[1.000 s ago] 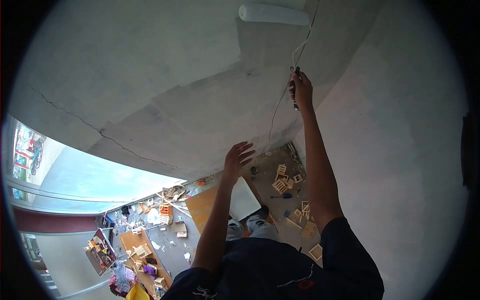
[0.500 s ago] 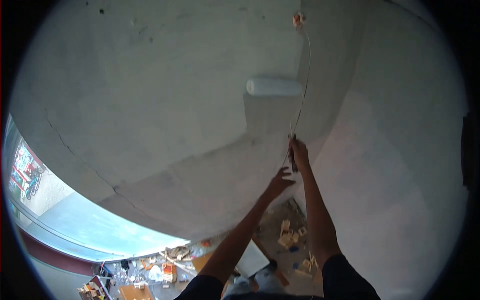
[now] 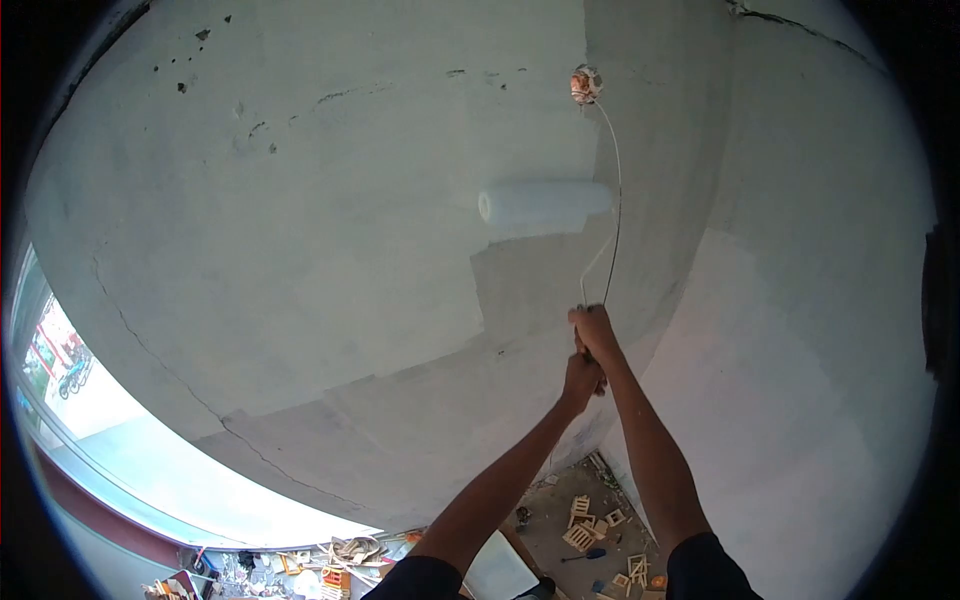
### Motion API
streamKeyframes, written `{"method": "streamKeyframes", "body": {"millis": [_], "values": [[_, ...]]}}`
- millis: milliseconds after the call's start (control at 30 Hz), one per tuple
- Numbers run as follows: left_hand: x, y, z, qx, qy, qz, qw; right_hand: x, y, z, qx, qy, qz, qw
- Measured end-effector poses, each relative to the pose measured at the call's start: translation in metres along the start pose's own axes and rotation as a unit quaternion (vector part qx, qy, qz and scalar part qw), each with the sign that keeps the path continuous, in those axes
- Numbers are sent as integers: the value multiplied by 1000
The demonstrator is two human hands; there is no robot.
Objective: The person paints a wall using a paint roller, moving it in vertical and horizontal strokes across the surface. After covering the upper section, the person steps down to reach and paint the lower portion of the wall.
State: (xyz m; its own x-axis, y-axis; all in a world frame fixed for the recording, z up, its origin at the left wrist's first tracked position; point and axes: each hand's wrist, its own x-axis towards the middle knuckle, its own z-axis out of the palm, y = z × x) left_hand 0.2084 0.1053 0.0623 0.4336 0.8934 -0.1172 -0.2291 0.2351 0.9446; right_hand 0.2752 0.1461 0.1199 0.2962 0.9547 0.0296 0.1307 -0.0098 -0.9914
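And here is the paint roller (image 3: 545, 205), up on the wall (image 3: 350, 280), lying level across it: a thick, pale, bluish-white cylinder, long and smooth, its left end rounded with a small lighter centre. Out of its right-hand side comes the frame (image 3: 584, 285), a thin light-coloured rod that slants down and left, bends, then drops straight into the grip. The grip end is mostly covered by the fingers.

Now for position! The roller sits directly above both hands, well clear of the knuckles, and reaches further left than either of them. It's left of the wall's right edge, where the neighbouring wall (image 3: 790, 350) begins, and high above the bottom edge by the floor (image 3: 555, 520). Paler paint spreads above it and to its left; a darker patch (image 3: 530, 290) shows just below, with a stepped border. Whether the roller presses on the surface, I can't tell.

Right hand (image 3: 594, 330) on top, curled firmly round the grip close beneath the frame. Left hand (image 3: 583, 378) right below, touching it, fingers folded round the lower part of the same grip. Both closed, one stacked over the other, arms stretched up and forward.

Just beside the roller's right end, a thin cable (image 3: 619, 180) curves down from a round orange-and-white spot (image 3: 586, 85) to the right hand, passing close by the frame.
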Motion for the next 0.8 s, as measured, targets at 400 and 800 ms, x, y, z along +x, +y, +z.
{"method": "streamKeyframes", "body": {"millis": [400,800], "values": [[70,30,35,-116,-108,137,978,72,-44,-31,-216,96,-103,966],[66,7,55,-183,-87,-7,979,42,-31,-44,-239,120,-43,963]]}}
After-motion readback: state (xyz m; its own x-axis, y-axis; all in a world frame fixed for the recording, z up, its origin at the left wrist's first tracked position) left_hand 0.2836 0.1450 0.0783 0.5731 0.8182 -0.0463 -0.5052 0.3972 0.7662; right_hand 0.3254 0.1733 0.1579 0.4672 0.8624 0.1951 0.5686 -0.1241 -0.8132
